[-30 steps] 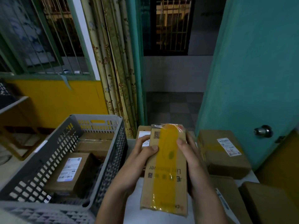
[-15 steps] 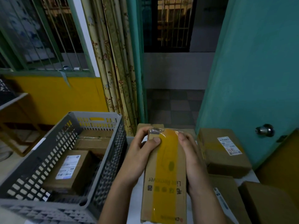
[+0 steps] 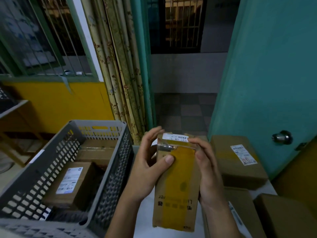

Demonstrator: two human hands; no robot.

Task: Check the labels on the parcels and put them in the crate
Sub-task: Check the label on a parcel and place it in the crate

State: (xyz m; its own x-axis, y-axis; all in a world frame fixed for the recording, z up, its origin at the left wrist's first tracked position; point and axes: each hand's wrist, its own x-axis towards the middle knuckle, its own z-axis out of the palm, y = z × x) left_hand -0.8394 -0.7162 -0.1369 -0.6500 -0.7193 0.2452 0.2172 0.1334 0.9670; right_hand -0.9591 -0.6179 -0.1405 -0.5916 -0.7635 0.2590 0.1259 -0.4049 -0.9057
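Observation:
I hold a long brown cardboard parcel with a yellow tape strip in both hands above the white table. My left hand grips its left side with the thumb on the front. My right hand grips its right side. A white label shows on the parcel's tilted top end. The grey slotted crate stands to the left and holds a labelled parcel and another brown parcel behind it.
More brown parcels lie on the table to the right: a labelled one by the teal door, one under my right wrist, one at the far right. A curtain hangs behind the crate.
I have tipped the parcel's top end toward me, so the white label on that end has come into view. Both hands slid up near the top.

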